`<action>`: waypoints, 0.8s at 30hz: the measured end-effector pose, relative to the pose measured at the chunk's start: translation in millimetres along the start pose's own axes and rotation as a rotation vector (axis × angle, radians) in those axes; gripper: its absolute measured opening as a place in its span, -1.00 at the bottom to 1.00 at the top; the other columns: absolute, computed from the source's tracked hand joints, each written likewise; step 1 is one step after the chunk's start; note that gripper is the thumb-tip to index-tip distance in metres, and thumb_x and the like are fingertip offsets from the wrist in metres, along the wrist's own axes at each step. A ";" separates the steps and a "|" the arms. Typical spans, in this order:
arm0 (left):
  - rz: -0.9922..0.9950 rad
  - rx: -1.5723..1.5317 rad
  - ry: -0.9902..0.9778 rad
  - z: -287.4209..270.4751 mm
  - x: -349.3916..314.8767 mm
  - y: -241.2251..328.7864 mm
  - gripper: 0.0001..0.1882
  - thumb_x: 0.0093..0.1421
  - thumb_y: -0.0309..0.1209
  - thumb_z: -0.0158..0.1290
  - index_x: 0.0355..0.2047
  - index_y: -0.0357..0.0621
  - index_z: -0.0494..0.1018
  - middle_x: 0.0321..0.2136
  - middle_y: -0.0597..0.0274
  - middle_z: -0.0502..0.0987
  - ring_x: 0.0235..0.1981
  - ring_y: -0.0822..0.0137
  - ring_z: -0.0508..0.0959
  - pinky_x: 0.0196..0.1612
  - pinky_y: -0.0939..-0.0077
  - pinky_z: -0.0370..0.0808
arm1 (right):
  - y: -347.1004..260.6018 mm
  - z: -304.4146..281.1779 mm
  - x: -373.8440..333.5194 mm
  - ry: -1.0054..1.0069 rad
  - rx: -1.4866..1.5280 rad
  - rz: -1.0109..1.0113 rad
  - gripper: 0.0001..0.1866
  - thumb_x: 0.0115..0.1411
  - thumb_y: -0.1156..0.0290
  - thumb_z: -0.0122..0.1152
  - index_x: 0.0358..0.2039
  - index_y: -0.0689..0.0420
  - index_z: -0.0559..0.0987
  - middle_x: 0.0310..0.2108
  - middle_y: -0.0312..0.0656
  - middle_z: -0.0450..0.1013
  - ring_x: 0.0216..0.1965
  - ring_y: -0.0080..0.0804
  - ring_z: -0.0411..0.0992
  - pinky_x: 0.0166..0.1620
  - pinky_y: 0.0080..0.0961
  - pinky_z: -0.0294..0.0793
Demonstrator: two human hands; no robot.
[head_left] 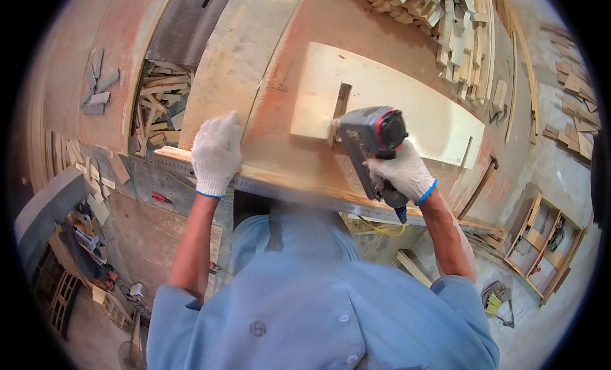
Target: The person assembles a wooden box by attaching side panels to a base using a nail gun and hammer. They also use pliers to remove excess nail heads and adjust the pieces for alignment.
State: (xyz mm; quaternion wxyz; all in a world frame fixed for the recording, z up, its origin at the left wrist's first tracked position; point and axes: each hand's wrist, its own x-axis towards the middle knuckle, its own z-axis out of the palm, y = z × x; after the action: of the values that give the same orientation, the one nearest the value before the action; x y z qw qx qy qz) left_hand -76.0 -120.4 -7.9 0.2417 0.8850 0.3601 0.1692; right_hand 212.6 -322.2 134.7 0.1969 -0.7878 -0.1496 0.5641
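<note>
My right hand, in a white knit glove with a blue cuff, grips a black-and-red pneumatic nail gun. The gun's nose points left, close to a slot in a pale curved wooden board on the workbench. Contact between nose and board cannot be made out. Gloved the same way, my left hand is over the bench's near edge, left of the board. Its fingers are curled in, and whatever they may hold is hidden. A light wood strip runs along that edge beneath it.
Cut wood pieces are heaped at the far right of the workbench. Offcuts fill an opening on the left. A yellow air hose hangs below the gun. On the right-hand floor lies a divided wooden tray.
</note>
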 end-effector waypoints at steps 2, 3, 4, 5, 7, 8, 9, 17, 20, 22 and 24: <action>-0.024 0.014 -0.001 -1.0 0.5 2.9 -0.79 0.31 -0.44 0.12 -0.06 -0.09 0.60 -0.16 0.08 0.67 -0.08 -0.02 0.64 0.01 0.11 0.56 | 21.9 -15.5 3.5 0.100 0.046 -0.085 -0.84 0.21 0.44 0.30 -0.25 0.26 0.58 -0.59 -0.28 0.51 -0.60 -0.56 0.48 -0.49 -0.46 0.49; -0.028 0.017 0.000 -0.5 -0.8 2.3 -0.79 0.32 -0.43 0.12 -0.06 -0.09 0.61 -0.15 0.08 0.67 -0.08 -0.02 0.64 0.01 0.11 0.56 | 19.1 -21.2 1.5 0.162 0.036 -0.068 -0.79 0.17 0.34 0.32 -0.33 0.24 0.62 -0.59 -0.28 0.53 -0.57 -0.56 0.49 -0.45 -0.42 0.50; -0.033 0.021 0.003 -0.5 -2.5 0.9 -0.79 0.33 -0.42 0.12 -0.06 -0.09 0.61 -0.15 0.09 0.67 -0.07 -0.01 0.65 0.01 0.12 0.56 | 15.9 -26.7 -0.1 0.150 0.066 -0.079 -0.79 0.16 0.34 0.32 -0.34 0.25 0.62 -0.60 -0.28 0.52 -0.58 -0.55 0.49 -0.45 -0.42 0.49; -0.036 0.021 0.002 0.8 -3.7 0.5 -0.79 0.33 -0.42 0.12 -0.06 -0.09 0.61 -0.15 0.09 0.67 -0.07 -0.01 0.65 0.01 0.12 0.57 | 12.9 -31.8 -2.4 0.140 0.096 -0.085 -0.80 0.16 0.35 0.32 -0.35 0.25 0.62 -0.61 -0.27 0.52 -0.59 -0.54 0.49 -0.46 -0.43 0.49; -0.030 0.032 0.018 2.3 -3.6 2.2 -0.79 0.34 -0.41 0.12 -0.05 -0.09 0.62 -0.15 0.10 0.67 -0.07 0.01 0.65 0.01 0.13 0.57 | 16.0 -35.7 2.3 0.128 0.097 -0.099 -0.82 0.18 0.40 0.30 -0.30 0.26 0.60 -0.61 -0.27 0.50 -0.61 -0.53 0.48 -0.49 -0.45 0.49; -0.023 0.039 0.024 3.2 -1.6 3.0 -0.79 0.35 -0.40 0.12 -0.05 -0.08 0.62 -0.14 0.10 0.67 -0.07 0.01 0.65 0.01 0.13 0.57 | 25.7 -35.1 11.5 0.127 0.072 -0.105 -0.82 0.21 0.44 0.28 -0.23 0.27 0.58 -0.62 -0.27 0.49 -0.63 -0.52 0.47 -0.51 -0.47 0.49; -0.024 0.045 0.026 3.9 -1.3 2.9 -0.79 0.35 -0.40 0.12 -0.05 -0.08 0.62 -0.14 0.10 0.67 -0.07 0.02 0.65 0.01 0.13 0.57 | 33.1 -34.0 19.9 0.123 0.045 -0.112 -0.81 0.24 0.49 0.27 -0.16 0.28 0.55 -0.62 -0.27 0.47 -0.65 -0.52 0.46 -0.54 -0.49 0.49; -0.038 0.057 0.052 3.9 -5.8 0.9 -0.79 0.35 -0.38 0.13 -0.04 -0.08 0.63 -0.15 0.11 0.68 -0.07 0.03 0.66 0.01 0.14 0.58 | 45.7 -30.2 16.6 0.126 0.021 -0.135 -0.84 0.20 0.44 0.30 -0.27 0.26 0.59 -0.60 -0.26 0.50 -0.61 -0.52 0.48 -0.49 -0.46 0.50; -0.040 0.036 0.063 3.0 -4.3 2.2 -0.78 0.35 -0.38 0.14 -0.04 -0.09 0.63 -0.16 0.10 0.68 -0.07 0.02 0.66 0.01 0.14 0.58 | 52.4 -26.3 5.2 0.160 -0.042 -0.188 -0.76 0.16 0.33 0.36 -0.33 0.28 0.63 -0.58 -0.23 0.53 -0.53 -0.53 0.51 -0.40 -0.38 0.51; -0.044 0.052 0.040 3.7 -4.1 0.8 -0.79 0.36 -0.37 0.14 -0.05 -0.09 0.63 -0.18 0.11 0.68 -0.07 0.02 0.65 0.01 0.14 0.58 | 62.6 -31.8 -2.3 0.152 -0.059 -0.043 -0.74 0.17 0.31 0.36 -0.30 0.28 0.63 -0.56 -0.22 0.54 -0.50 -0.52 0.52 -0.38 -0.37 0.52; -0.054 0.053 0.011 5.0 -4.7 -3.3 -0.76 0.36 -0.37 0.14 -0.02 -0.10 0.63 -0.16 0.09 0.67 -0.06 0.01 0.65 0.02 0.13 0.57 | 58.5 -37.0 -19.4 0.153 -0.095 0.046 -0.72 0.17 0.28 0.37 -0.28 0.27 0.64 -0.52 -0.19 0.57 -0.45 -0.46 0.56 -0.35 -0.35 0.53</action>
State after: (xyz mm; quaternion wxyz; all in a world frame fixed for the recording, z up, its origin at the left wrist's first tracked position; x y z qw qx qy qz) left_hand -78.7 -123.3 -14.4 0.2208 0.8801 0.3894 0.1582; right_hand 242.3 -387.6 133.4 0.1569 -0.8403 -0.1426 0.4990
